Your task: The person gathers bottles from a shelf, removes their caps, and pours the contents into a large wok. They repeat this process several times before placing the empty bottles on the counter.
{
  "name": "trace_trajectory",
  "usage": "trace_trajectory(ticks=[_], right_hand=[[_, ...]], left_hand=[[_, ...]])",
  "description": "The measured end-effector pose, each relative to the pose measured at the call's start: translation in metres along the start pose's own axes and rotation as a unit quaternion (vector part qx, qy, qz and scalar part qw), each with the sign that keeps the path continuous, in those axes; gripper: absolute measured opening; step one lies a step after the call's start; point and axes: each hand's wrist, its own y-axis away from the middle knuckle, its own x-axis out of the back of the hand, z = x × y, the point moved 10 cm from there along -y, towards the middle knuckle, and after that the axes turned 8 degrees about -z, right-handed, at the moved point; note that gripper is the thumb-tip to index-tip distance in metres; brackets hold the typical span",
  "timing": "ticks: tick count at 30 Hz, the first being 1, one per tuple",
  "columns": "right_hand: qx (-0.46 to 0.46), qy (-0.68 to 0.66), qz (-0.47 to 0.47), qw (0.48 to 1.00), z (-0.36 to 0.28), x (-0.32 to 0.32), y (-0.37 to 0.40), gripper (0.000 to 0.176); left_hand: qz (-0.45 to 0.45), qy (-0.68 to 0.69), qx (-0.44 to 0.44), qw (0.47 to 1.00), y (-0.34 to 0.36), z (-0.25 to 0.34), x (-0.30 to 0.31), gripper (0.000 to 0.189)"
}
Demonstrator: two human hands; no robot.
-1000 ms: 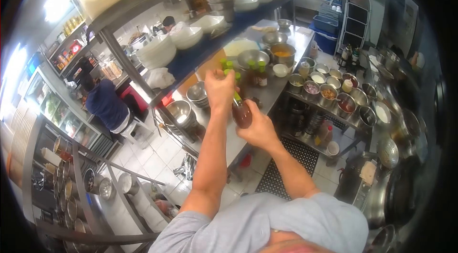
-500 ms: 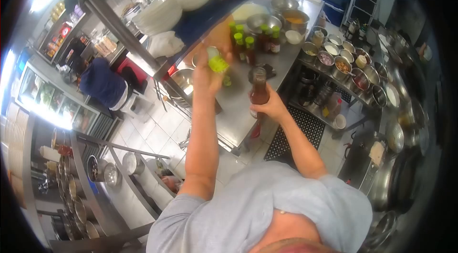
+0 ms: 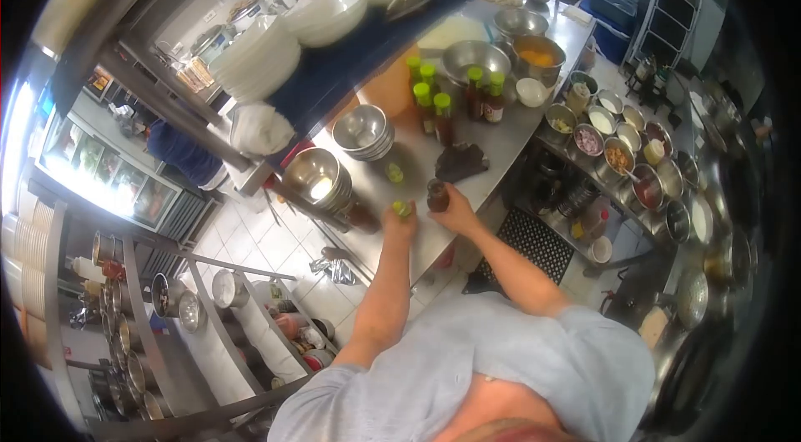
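My right hand [image 3: 455, 215] grips an open-necked bottle of dark red sauce [image 3: 437, 193] above the steel table's near edge. To its left, my left hand [image 3: 399, 225] is closed around a bright green cap [image 3: 402, 208]; whether a bottle is under it is hidden. Another green cap [image 3: 395, 173] lies on the table just beyond my hands. A dark crumpled cloth [image 3: 461, 162] rests past the open bottle. Behind it stand several sauce bottles [image 3: 443, 118] with green caps. A dark reddish object [image 3: 363, 217], perhaps a bottle, is left of my left hand.
Stacked steel bowls [image 3: 361, 130] and larger bowls [image 3: 313, 175] occupy the table's left side. A wide steel bowl [image 3: 476, 63] and an orange-filled pot [image 3: 539, 56] stand farther back. Ingredient containers [image 3: 588, 140] line the right. White dishes [image 3: 254, 58] fill the shelf above. Another person [image 3: 179, 146] is at left.
My left hand has come down and toward me from its raised position, beside my right hand. The sauce bottle in my right hand has moved lower and slightly left. The view has shifted.
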Motion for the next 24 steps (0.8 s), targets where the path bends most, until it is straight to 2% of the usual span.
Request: trace_trajectory(ticks=[1, 2, 3, 4, 6, 7, 9, 10, 13, 14, 15, 18, 21, 24], right_hand=[[0.010, -0.009, -0.018, 1.000, 0.001, -0.002, -0.013, 0.072], [0.020, -0.020, -0.035, 0.999, 0.002, -0.004, -0.027, 0.072], [0.045, -0.007, -0.050, 0.998, 0.006, -0.007, -0.040, 0.074], [0.050, 0.019, -0.053, 0.997, 0.006, -0.007, -0.051, 0.076], [0.063, 0.074, -0.061, 0.993, 0.005, -0.008, -0.067, 0.080], [0.089, 0.066, -0.063, 0.992, 0.003, -0.007, -0.073, 0.083], [0.129, 0.081, -0.082, 0.985, 0.003, -0.003, -0.081, 0.083], [0.148, 0.087, -0.092, 0.981, 0.003, -0.001, -0.085, 0.083], [-0.054, -0.099, -0.147, 0.983, 0.062, 0.019, -0.101, 0.083], [-0.045, -0.120, -0.096, 0.987, 0.069, 0.045, -0.112, 0.083], [-0.040, -0.142, -0.045, 0.988, 0.077, 0.065, -0.121, 0.084], [0.030, 0.002, 0.089, 0.996, 0.047, 0.108, -0.152, 0.084], [0.146, 0.100, 0.147, 0.973, 0.028, 0.100, -0.179, 0.086], [0.185, 0.023, 0.124, 0.975, 0.051, 0.082, -0.194, 0.081]], left_hand=[[-0.015, -0.151, -0.041, 0.988, -0.010, 0.010, 0.001, 0.030], [-0.022, -0.365, -0.105, 0.925, -0.015, 0.024, -0.002, 0.031], [-0.006, -0.576, -0.191, 0.795, -0.016, 0.040, -0.014, 0.032], [0.050, -0.672, -0.217, 0.706, 0.000, 0.058, -0.045, 0.033], [0.033, -0.458, -0.232, 0.857, -0.034, 0.060, -0.010, 0.037], [0.028, -0.341, -0.245, 0.907, -0.041, 0.064, -0.005, 0.039], [0.054, -0.235, -0.243, 0.939, -0.040, 0.067, -0.005, 0.043], [0.050, -0.082, -0.237, 0.967, -0.044, 0.063, -0.005, 0.045], [0.040, 0.165, -0.150, 0.974, -0.045, 0.033, 0.001, 0.050], [0.038, 0.199, -0.126, 0.971, -0.042, 0.022, 0.006, 0.049], [0.033, 0.205, -0.108, 0.972, -0.036, 0.013, 0.013, 0.048], [0.004, 0.194, -0.063, 0.979, -0.022, -0.009, 0.029, 0.046], [-0.036, 0.135, -0.032, 0.990, -0.007, -0.019, 0.038, 0.044], [-0.032, -0.022, -0.039, 0.998, 0.036, -0.012, 0.024, 0.036]])
